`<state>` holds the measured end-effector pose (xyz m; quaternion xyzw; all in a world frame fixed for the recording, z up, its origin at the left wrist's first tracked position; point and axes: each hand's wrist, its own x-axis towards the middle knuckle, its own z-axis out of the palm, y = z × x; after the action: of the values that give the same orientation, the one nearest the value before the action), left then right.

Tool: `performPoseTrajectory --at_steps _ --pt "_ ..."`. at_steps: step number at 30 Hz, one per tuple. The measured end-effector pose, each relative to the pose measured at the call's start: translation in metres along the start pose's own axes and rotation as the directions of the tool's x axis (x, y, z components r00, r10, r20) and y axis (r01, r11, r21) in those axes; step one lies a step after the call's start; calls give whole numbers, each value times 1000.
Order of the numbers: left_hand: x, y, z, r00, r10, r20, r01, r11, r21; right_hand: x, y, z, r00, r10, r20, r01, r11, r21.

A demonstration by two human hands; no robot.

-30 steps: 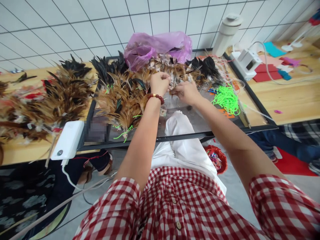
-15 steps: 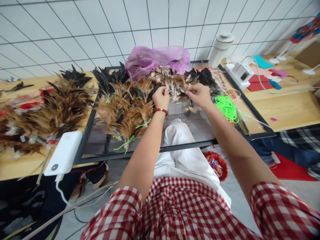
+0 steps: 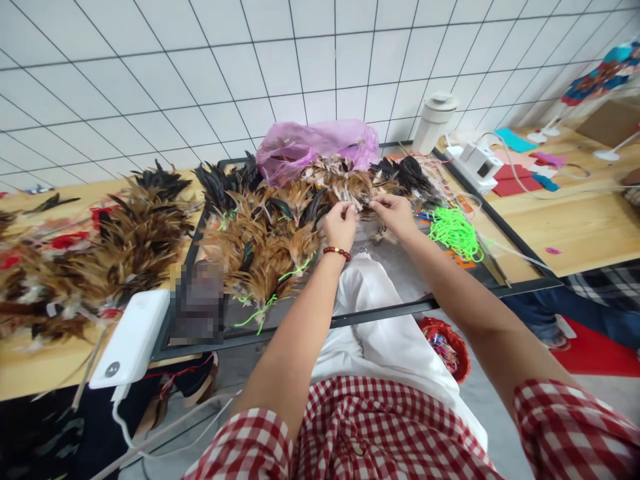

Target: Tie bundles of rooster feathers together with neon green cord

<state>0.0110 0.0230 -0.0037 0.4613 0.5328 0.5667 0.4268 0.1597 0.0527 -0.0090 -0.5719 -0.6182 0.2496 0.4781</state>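
Note:
My left hand (image 3: 341, 225), with a beaded bracelet on its wrist, is closed in a pinch at the near edge of a heap of pale and brown feathers (image 3: 345, 187). What its fingertips hold is too small to make out. Just to the right, my right hand (image 3: 396, 217) pinches a small feather at the same heap, thumb and forefinger together. The two hands are a short gap apart over a clear, black-framed panel (image 3: 395, 267). Left of them lie bunches of brown feathers (image 3: 260, 243), some with green cord, and black feathers (image 3: 227, 180).
A pink plastic bag (image 3: 320, 143) and a white bottle (image 3: 434, 125) stand at the back. Green cord (image 3: 456, 232) lies right, near a white power strip (image 3: 477, 167). More feathers (image 3: 135, 233) and a white power bank (image 3: 131, 339) are left. A red basket (image 3: 457, 353) sits below.
The view has tilted up slightly, so everything sits lower in the picture. My left hand has moved right, closer to my right hand. Both remain pinched at the feather heap.

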Motion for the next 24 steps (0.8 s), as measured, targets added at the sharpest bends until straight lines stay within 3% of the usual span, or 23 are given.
performPoseTrajectory --at_steps 4,9,14,19,21,24 --pt "-4 0 6 998 -57 31 60 993 -103 -10 1 0 1000 19 -16 -16 989 147" --pt "-4 2 1 988 -127 92 145 963 -228 -29 -13 13 986 -140 93 121 977 177" --pt "-1 5 -2 981 -191 -33 159 891 -424 -31 -13 10 970 -234 61 224 965 136" --pt "1 5 2 970 -236 -52 179 845 -504 17 5 -17 971 -133 -201 153 984 88" --pt "2 3 5 968 -248 -38 195 840 -506 46 17 -23 967 -99 -234 103 995 4" --pt "2 3 8 965 -262 2 225 825 -519 83 30 -22 976 -116 -182 99 990 -102"
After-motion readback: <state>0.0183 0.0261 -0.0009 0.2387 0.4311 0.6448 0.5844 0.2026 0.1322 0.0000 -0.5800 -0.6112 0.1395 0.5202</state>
